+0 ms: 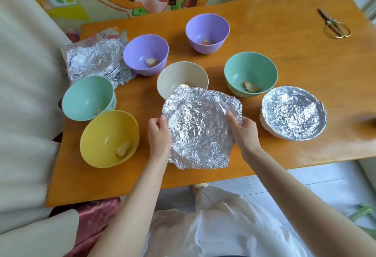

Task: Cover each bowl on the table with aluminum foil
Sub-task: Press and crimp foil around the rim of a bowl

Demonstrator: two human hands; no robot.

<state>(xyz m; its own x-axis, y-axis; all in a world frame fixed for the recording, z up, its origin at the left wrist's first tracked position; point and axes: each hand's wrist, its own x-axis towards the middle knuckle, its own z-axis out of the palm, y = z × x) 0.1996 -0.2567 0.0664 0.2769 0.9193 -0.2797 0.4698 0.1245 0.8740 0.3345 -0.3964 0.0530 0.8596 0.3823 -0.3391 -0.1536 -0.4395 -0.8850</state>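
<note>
Left hand [158, 134] and right hand [244, 130] each pinch, with curled fingers, opposite edges of a crumpled foil sheet [200, 126] above the desk [284, 38]. The sheet's far edge overlaps the cream bowl [181, 77]; a foil-covered bowl [293, 112] sits to its right.

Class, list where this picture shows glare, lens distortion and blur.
Head view: glare sparkles on the crinkled foil sheet and the foil-covered bowl. Head view: the table edges bow outward, a wide-angle effect. Head view: a brown smudge at the right edge is too blurred to identify.
</note>
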